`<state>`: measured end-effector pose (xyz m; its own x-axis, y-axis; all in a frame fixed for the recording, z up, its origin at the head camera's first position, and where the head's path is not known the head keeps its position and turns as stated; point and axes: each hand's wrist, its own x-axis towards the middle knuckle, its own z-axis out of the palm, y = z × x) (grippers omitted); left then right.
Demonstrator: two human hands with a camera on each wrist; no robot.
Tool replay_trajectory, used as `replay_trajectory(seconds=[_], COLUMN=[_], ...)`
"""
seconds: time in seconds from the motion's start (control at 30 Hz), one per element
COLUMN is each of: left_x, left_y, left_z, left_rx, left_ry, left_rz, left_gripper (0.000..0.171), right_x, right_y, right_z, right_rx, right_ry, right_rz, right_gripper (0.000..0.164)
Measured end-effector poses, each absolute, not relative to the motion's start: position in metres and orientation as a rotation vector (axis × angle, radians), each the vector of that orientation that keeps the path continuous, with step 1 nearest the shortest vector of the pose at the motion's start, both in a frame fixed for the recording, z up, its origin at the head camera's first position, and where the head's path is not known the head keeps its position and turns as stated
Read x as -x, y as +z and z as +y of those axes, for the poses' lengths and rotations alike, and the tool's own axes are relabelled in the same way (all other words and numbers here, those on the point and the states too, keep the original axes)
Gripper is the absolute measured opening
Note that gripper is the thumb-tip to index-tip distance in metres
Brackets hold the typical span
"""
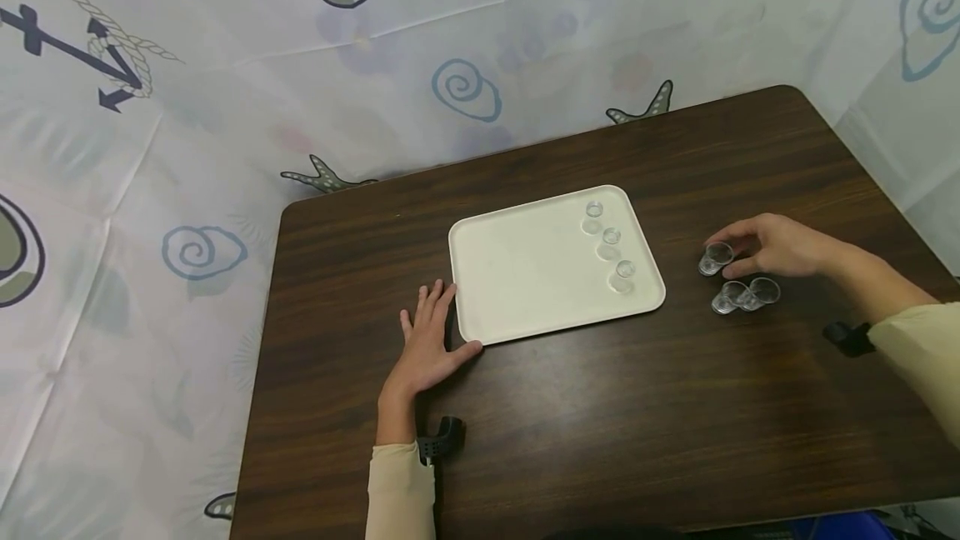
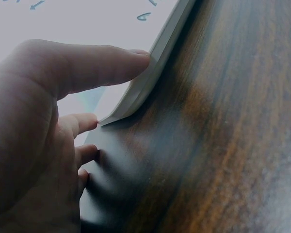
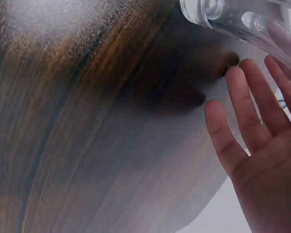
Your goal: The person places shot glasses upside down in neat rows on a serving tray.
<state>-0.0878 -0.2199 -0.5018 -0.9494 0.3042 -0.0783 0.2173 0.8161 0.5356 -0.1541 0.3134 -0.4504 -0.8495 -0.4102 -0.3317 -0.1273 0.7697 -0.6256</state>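
Note:
Beside the tray's right end, my right hand [image 1: 783, 244] holds a clear shot glass [image 1: 718, 254] between thumb and index finger; the glass stands mouth up. In the right wrist view the other fingers are spread below this glass [image 3: 242, 22]. Just nearer to me stand two more clear glasses [image 1: 726, 298], [image 1: 765, 291], close together. My left hand [image 1: 423, 352] lies at the near left corner of the cream tray [image 1: 517, 273], thumb on its rim and fingers spread along the left edge. Three small glasses [image 1: 611, 237] form a row on the tray's right side, seemingly mouth down.
A dark wood-grain table [image 1: 585, 432] bears everything. Patterned cloth [image 1: 390, 98] hangs along its far and left sides. Black wrist straps [image 1: 442, 438] sit on both forearms. A blue object [image 1: 840, 526] shows below the near right edge.

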Motion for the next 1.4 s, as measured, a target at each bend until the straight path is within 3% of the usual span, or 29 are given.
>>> replay_trajectory(seconds=[0.2, 1.4], left_x=[0.088, 0.087], left_y=[-0.501, -0.500], left_z=[-0.220, -0.219], left_rx=[-0.415, -0.422], left_ry=[0.799, 0.810], left_rz=[2.841, 2.861], left_gripper=[0.093, 0.092], right_x=[0.153, 0.159], right_y=[-0.451, -0.445], right_z=[0.310, 0.301], right_rx=[0.344, 0.339], right_ry=[-0.826, -0.876], right_rz=[2.505, 2.760], right_gripper=[0.058, 0.039])
